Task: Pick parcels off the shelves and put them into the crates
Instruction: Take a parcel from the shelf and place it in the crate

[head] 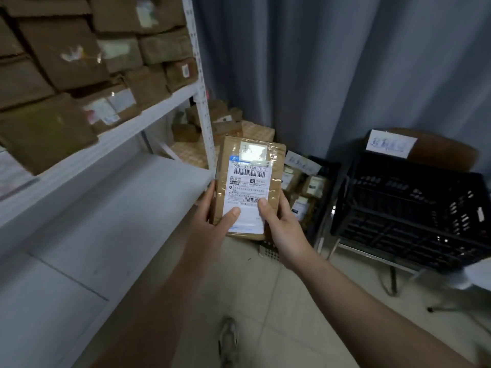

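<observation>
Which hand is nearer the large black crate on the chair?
Right. The right hand grips the parcel at its right edge, toward the black crate; the left hand grips its left edge, beside the shelf.

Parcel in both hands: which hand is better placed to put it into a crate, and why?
Probably right: right hand grips the parcel nearest the crates; left hand is beside the shelf.
</observation>
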